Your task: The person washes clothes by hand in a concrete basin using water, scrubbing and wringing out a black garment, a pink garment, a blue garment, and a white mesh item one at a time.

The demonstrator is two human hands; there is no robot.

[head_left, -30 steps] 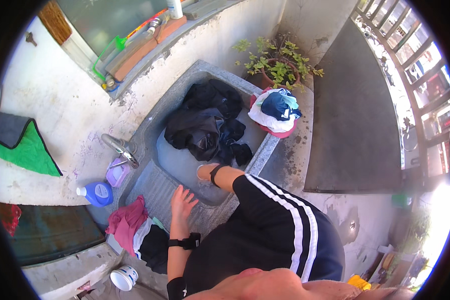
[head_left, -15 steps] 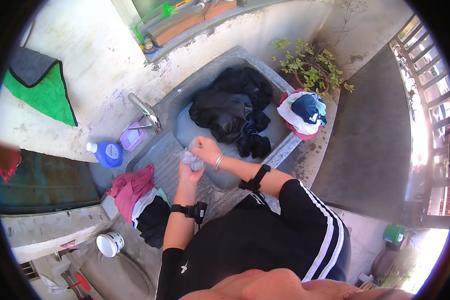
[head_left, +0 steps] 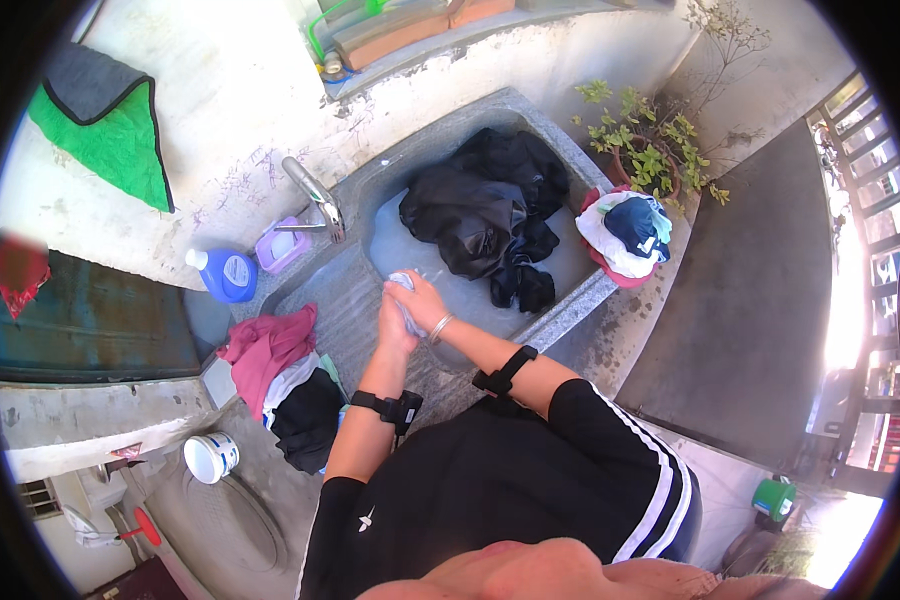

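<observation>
Over the near left edge of the stone sink's basin [head_left: 560,318], a small pale grey cloth [head_left: 407,312] is squeezed between my two hands. My left hand [head_left: 394,328] is closed around it from the left. My right hand [head_left: 424,301], with a silver bangle at the wrist, presses against it from the right. Most of the cloth is hidden by fingers and palms; its kind does not show. Black wet clothes [head_left: 480,215] lie heaped in cloudy water in the basin, beyond my hands. The ribbed washboard slope [head_left: 335,275] lies left of them.
A chrome faucet [head_left: 315,195], a lilac soap dish [head_left: 282,245] and a blue detergent bottle [head_left: 225,275] stand along the left. Pink, white and black clothes [head_left: 275,350] hang over the near left edge. More bundled clothes [head_left: 625,235] and a potted plant [head_left: 650,160] are at right.
My hands have come together and the cloth is now pressed tightly between the palms, where it was bunched loosely before. The whole view has shifted slightly.
</observation>
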